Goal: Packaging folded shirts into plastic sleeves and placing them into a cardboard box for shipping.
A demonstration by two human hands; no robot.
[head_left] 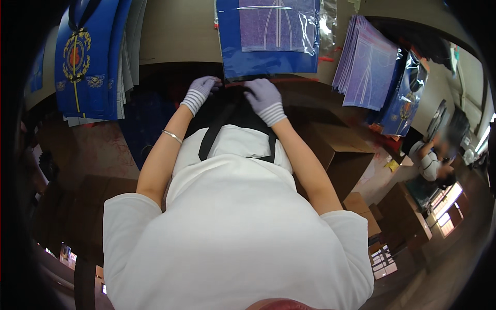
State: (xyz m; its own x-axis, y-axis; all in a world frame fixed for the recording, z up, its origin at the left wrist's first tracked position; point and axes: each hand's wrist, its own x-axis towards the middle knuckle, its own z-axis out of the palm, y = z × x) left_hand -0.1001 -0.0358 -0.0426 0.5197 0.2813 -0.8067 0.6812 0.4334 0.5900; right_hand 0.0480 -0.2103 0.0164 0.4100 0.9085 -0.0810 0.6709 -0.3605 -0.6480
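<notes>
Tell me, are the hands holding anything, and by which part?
I can't tell. The left hand and right hand are near the blue packet, but it's too dark between them to see any hold.

L arm [160, 160] & R arm [310, 165] both reach fwd from the torso [232, 227], forearms bare & slanting in twd the middle. L grip [203, 87], gloved, is turned w/ its fingers bent & pointing R; R grip [263, 96], also gloved, has its back up, fingers curled fwd & thumb out twd L. The two are near each other, approx. level, w/ a gap between. Fingertips too dark to tell how tightly closed.
</notes>
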